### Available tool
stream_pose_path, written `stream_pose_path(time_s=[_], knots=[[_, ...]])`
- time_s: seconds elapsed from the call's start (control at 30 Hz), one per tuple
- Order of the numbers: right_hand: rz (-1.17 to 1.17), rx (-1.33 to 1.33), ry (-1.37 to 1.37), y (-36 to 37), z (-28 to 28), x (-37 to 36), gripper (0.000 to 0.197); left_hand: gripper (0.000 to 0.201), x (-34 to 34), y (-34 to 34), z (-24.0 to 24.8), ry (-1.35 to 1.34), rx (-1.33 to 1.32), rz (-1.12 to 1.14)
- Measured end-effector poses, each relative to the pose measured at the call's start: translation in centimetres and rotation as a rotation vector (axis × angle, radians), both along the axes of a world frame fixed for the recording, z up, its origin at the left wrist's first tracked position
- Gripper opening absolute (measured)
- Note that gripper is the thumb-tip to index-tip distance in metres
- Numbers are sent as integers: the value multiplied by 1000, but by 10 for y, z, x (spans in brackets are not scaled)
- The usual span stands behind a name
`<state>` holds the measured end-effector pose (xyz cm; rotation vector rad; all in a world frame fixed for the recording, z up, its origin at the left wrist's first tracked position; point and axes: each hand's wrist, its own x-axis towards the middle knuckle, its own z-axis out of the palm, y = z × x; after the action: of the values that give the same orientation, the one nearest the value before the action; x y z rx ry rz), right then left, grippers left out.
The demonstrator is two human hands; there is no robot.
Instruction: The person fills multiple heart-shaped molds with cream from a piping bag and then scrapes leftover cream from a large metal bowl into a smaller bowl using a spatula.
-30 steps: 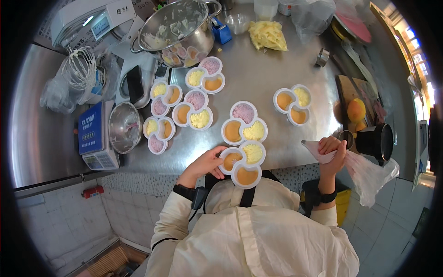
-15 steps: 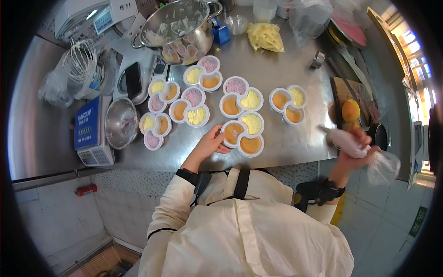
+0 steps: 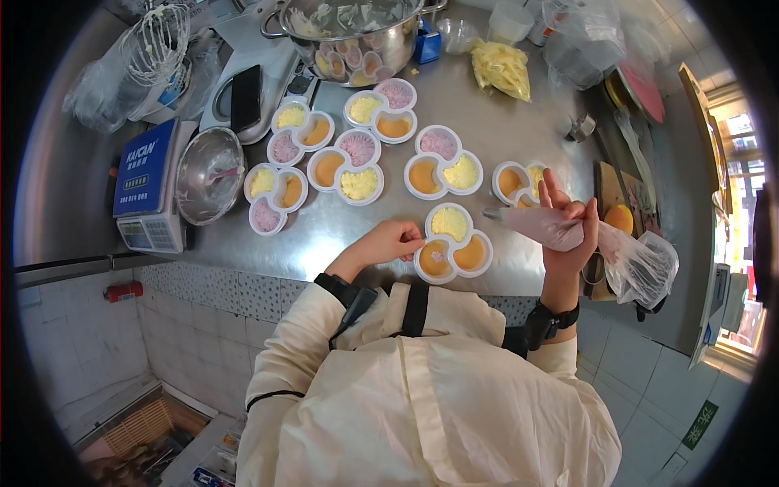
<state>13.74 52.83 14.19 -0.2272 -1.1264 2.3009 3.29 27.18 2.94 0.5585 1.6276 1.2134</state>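
Piping bag [image 3: 535, 226] w/ pinkish fill is in R hand [image 3: 573, 235], fingers partly curled round it, a couple lifted; I see nozzle [image 3: 492, 213] near a 3-well cup [image 3: 454, 243] by counter [image 3: 324, 223] front edge. L hand [image 3: 389, 243] half curled, fingertips at cup's L rim, can't tell if gripping. R hand hides pt of another cup [image 3: 511, 179]; stockpot [image 3: 353, 50] cut off at top
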Motion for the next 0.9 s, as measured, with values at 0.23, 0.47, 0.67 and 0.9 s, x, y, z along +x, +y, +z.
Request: stream_pose_path(time_s=[0.23,0.47,0.67,0.9], knots=[[139,30,44,9,-10,7,53,23,-9,23,12,747,-147,-124],[74,79,-6,10,-7,20,49,32,-23,53,32,1226,80,-304],[-27,157,-18,19,-16,36,50,28,3,18,53,751,-268,166],[41,124,-35,1,-21,18,55,33,31,-13,20,364,-198,-17]])
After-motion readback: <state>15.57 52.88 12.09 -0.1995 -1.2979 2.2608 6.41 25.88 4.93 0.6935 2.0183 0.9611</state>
